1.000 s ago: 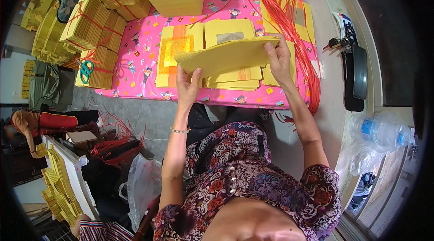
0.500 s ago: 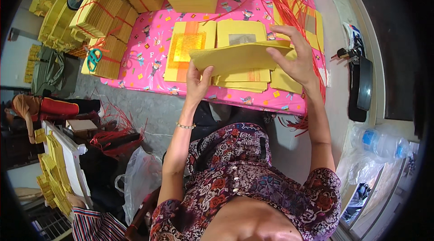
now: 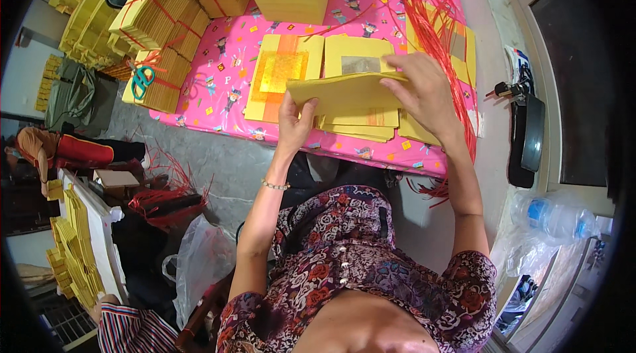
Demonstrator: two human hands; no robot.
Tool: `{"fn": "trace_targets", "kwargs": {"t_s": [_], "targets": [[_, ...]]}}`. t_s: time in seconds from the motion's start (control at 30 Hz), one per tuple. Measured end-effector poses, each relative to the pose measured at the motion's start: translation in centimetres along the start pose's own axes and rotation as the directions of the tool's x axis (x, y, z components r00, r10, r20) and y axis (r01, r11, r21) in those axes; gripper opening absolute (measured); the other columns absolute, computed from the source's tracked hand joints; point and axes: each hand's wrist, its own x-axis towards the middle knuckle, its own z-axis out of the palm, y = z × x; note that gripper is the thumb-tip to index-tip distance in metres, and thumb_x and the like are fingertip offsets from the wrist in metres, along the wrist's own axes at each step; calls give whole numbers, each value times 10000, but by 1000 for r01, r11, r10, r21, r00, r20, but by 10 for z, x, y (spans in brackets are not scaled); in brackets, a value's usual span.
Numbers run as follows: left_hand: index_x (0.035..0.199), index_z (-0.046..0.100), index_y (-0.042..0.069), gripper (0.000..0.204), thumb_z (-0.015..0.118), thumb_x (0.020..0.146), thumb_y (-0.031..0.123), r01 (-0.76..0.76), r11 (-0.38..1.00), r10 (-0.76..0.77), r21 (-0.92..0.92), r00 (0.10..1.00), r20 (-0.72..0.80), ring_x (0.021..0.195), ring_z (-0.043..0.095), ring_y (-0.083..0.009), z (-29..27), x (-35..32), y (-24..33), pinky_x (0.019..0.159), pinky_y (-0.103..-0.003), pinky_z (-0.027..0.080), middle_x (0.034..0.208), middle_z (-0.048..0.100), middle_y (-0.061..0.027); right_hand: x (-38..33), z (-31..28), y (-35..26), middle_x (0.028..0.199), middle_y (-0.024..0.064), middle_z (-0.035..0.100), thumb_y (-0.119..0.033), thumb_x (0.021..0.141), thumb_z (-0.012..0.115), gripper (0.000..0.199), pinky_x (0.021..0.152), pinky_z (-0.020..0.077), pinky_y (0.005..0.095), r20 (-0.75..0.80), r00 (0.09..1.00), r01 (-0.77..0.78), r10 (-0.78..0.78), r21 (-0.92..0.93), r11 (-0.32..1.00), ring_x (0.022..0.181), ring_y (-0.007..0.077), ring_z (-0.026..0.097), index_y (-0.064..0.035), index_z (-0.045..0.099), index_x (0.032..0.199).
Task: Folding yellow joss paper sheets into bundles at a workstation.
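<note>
A thin stack of yellow paper (image 3: pixel 344 91) is held over the desk (image 3: pixel 218 98), pinched at each end by the left hand (image 3: pixel 295 124) and the right hand (image 3: pixel 424 91). It lies flat, long side running left to right. Tied bundles (image 3: pixel 165 11) look done; loose sheets (image 3: pixel 358 124) seem left.

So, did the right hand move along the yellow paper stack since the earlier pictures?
Yes. The right hand now grips nearer the middle of the held yellow paper stack, closer to the left hand, still above the pink table cover.

Floral short-sleeved top (image 3: pixel 358 253), beaded bracelet (image 3: pixel 274 185)
</note>
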Motion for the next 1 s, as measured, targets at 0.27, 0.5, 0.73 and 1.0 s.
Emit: {"fn": "trace_targets", "kwargs": {"t_s": [0.27, 0.5, 0.73, 1.0], "targets": [[1168, 495, 17, 279, 542, 893, -4, -13, 1000, 13, -16, 1000, -6, 1004, 542, -119, -1, 4, 6, 870, -260, 434, 1073, 586, -42, -61, 34, 35, 1192, 126, 535, -143, 759, 746, 648, 956, 401, 347, 95, 857, -381, 506, 779, 499, 1110, 198, 516, -29, 395, 1292], [1284, 425, 20, 421, 573, 891, 45, 191, 979, -185, -68, 979, 91, 1095, 521, -135, 4, 10, 28, 932, -287, 407, 1186, 560, -60, -77, 50, 44, 1090, 39, 612, -152, 941, 532, 313, 847, 447, 237, 274, 806, -394, 524, 910, 129, 964, 93, 571, 5, 514, 1212], [1316, 397, 27, 468, 582, 889, 77, 408, 873, -359, -267, 909, 214, 1136, 513, -145, 7, 15, 43, 952, -292, 407, 1240, 542, -71, -62, 45, 33, 1166, 53, 594, -196, 945, 524, 377, 880, 453, 253, 303, 852, -306, 426, 950, -62, 1002, 112, 580, -6, 469, 1265], [1318, 396, 38, 483, 600, 883, 94, 598, 647, -379, -474, 791, 481, 1123, 526, -140, 34, 15, 45, 931, -283, 428, 1235, 542, -56, -49, 68, 0, 1218, 69, 545, -226, 954, 501, 431, 923, 452, 284, 536, 790, -441, 297, 834, -330, 1106, 142, 541, -31, 402, 1325]]}}
